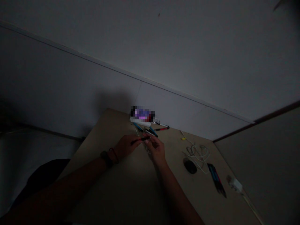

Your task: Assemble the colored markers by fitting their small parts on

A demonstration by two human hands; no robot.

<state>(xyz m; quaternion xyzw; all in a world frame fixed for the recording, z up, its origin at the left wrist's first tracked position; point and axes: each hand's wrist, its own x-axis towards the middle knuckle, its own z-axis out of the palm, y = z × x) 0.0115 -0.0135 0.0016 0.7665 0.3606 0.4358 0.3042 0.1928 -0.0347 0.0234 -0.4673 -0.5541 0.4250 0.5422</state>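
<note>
Held pen: a dark pen with red on it (pixel 137 141) is slanting between the two hands, above the bench (pixel 126 184), toward its far edge.
Left hand: this hand (pixel 126 144) is pinching the pen between thumb and fingers; a watch (pixel 107 159) and a bracelet (pixel 114 155) are circling the wrist.
Right hand: this hand (pixel 158 151) is curling at the pen's right end, fingers touching it; the dimness is hiding whether they are pinching.
Loose pens: several (pixel 153 131) are lying crisscrossed just beyond the hands, crowding the space before the far edge; one with red (pixel 162 128) is pointing right.
Lit screen: it (pixel 142 113) is standing blurred at the far edge, behind a white bar (pixel 140 122).
Mouse: it (pixel 190 166) is sitting right of the hands, beside a loosely coiled white cable (pixel 198 153).
Pen bundle: several pens (pixel 217 180) are lying together near the right edge, beside a white plug (pixel 235 184).
</note>
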